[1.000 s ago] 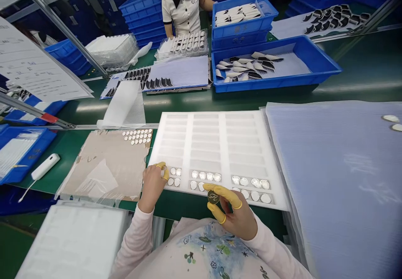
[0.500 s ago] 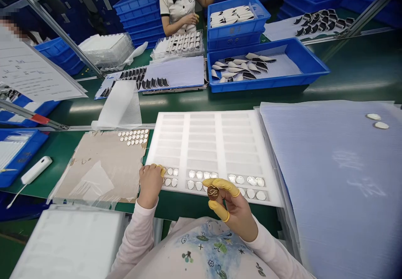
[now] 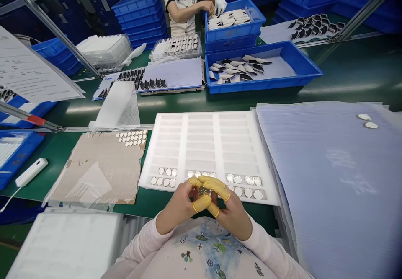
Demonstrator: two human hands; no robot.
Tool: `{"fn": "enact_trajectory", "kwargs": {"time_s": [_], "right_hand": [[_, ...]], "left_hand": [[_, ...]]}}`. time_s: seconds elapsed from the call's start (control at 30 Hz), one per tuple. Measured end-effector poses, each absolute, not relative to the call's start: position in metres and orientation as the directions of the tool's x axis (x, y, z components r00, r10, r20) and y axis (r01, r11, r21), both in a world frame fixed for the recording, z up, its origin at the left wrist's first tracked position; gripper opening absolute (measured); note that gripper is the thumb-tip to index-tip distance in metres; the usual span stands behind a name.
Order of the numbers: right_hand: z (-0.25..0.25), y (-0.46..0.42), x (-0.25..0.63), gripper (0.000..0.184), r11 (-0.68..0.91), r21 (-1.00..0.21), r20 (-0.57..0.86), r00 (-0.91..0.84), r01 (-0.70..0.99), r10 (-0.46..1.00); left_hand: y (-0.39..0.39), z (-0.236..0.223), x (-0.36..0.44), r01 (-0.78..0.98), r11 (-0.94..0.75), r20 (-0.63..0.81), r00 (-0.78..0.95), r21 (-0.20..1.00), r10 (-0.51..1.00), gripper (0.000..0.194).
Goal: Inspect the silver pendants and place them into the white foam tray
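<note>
A small round metal disc [image 3: 204, 191] with a script letter on its face is pinched between the yellow-covered fingertips of both hands. My left hand [image 3: 179, 203] grips its left side, thumb below and forefinger above. On the other side my right hand [image 3: 230, 210] holds it the same way, in yellow finger cots. Just beyond the hands lies a white foam tray [image 3: 201, 143] with slots in three columns. Its two nearest rows hold several white-faced discs [image 3: 248, 180]; my hands cover part of the middle column.
Left of the tray, a cardboard sheet [image 3: 94, 166] carries several small white discs [image 3: 132, 137]. On the right, a foam-covered stack [image 3: 307, 170] bears two white discs. Blue bins [image 3: 264, 87] with curved pieces stand behind. Across the table a co-worker's gloved hand [image 3: 220, 3] reaches into a bin.
My left hand has left the tray's left edge and joined my right hand at the disc. The disc's face has tilted. The co-worker's gloved hand has lowered to a bin.
</note>
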State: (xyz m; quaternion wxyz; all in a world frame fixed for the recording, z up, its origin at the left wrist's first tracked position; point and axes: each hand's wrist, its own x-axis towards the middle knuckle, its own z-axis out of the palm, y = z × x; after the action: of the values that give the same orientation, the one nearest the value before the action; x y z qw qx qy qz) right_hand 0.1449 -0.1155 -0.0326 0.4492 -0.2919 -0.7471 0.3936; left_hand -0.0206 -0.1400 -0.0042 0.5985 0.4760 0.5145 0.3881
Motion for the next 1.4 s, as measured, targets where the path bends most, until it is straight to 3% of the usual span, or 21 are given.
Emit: {"fn": "enact_trajectory", "kwargs": {"time_s": [0.1,0.33,0.53,0.93,1.13,1.27,1.4], "right_hand": [[-0.03,-0.116,0.148,0.036,0.575,-0.808,0.464,-0.46,0.132,0.757],[-0.025,-0.117,0.147,0.043,0.476,-0.871,0.359,-0.505,0.122,0.785],[-0.027,-0.118,0.148,0.036,0.425,-0.905,0.365,-0.518,-0.003,0.774],[-0.03,-0.119,0.147,0.036,0.28,-0.955,0.292,-0.459,-0.096,0.839],[-0.025,-0.116,0.148,0.039,0.17,-0.981,0.193,-0.492,-0.091,0.849],[-0.028,-0.115,0.147,0.019,0.052,-0.999,0.04,-0.469,0.013,0.882],[-0.025,-0.114,0.144,0.016,-0.052,-0.996,-0.083,-0.5,0.076,0.862]], "left_hand": [[-0.137,0.0,-0.015,-0.058,0.307,-0.292,0.179,0.95,0.939,0.034],[-0.14,0.003,-0.015,0.133,0.18,-0.187,0.045,0.975,0.981,0.055],[-0.14,0.004,-0.016,0.115,0.202,-0.209,0.056,0.973,0.976,0.066],[-0.141,-0.009,-0.023,-0.273,0.431,-0.382,0.213,0.86,0.899,0.043],[-0.14,-0.007,-0.023,-0.26,0.447,-0.398,0.22,0.856,0.89,0.043],[-0.139,-0.002,-0.021,-0.213,0.456,-0.414,0.213,0.864,0.885,0.042],[-0.139,0.0,-0.019,-0.198,0.457,-0.414,0.224,0.867,0.882,0.04]]}}
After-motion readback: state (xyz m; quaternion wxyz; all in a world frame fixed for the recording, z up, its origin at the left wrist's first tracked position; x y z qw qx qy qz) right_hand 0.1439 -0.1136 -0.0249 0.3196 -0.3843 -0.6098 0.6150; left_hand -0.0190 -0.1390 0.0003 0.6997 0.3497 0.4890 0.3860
